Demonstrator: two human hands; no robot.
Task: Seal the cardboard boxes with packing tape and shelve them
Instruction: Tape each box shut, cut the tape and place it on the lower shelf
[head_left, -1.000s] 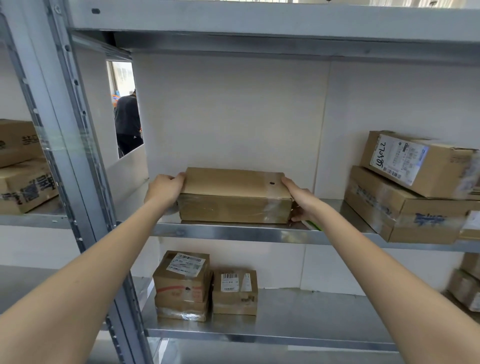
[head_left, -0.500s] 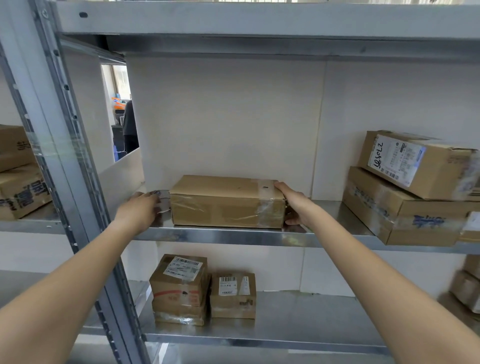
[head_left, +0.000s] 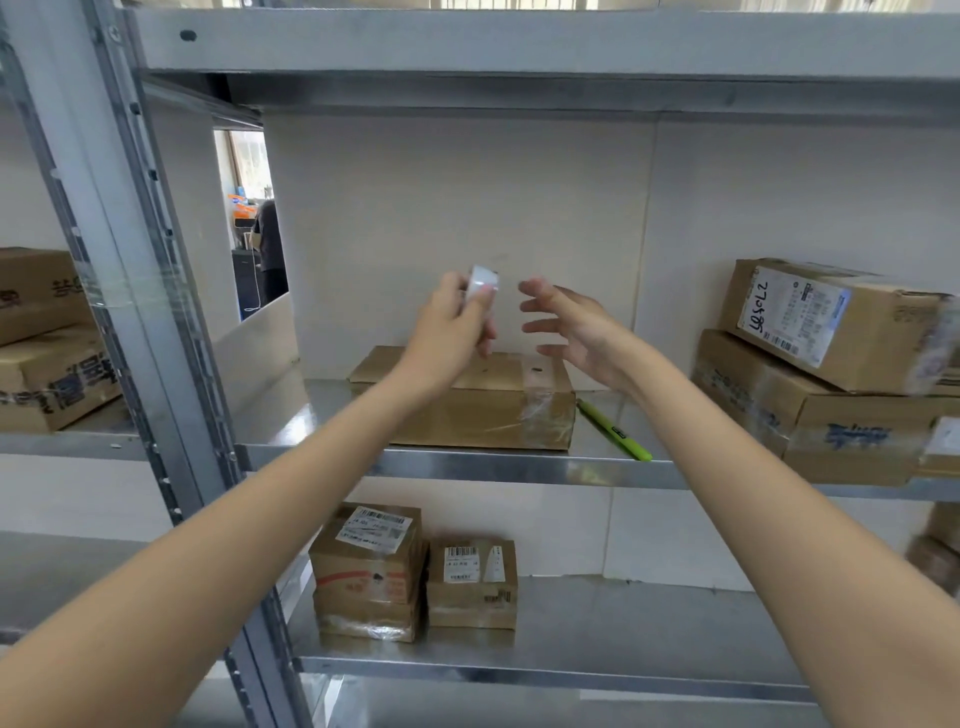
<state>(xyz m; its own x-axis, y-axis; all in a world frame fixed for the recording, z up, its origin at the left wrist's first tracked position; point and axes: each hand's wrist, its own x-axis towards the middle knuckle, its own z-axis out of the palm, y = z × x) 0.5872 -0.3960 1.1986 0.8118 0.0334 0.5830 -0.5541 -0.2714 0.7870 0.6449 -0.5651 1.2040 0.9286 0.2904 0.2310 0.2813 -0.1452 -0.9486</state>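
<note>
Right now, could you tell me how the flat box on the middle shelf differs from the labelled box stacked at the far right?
The flat box is low and wide and lies straight on the middle shelf; the labelled box is taller and sits tilted on top of another carton. The flat box shows no printed label, while the labelled box carries a white one with handwriting. Both are brown cardboard wrapped with clear tape.

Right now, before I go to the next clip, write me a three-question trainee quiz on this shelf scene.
1. True or false: the left hand holds a small white object.
2. What lies on the shelf right of the taped box? A) scissors B) green pen C) tape roll
3. Fill in: the right hand holds ____.

Key: 1 true; 2 B; 3 nothing, its fingers are spread.
</note>
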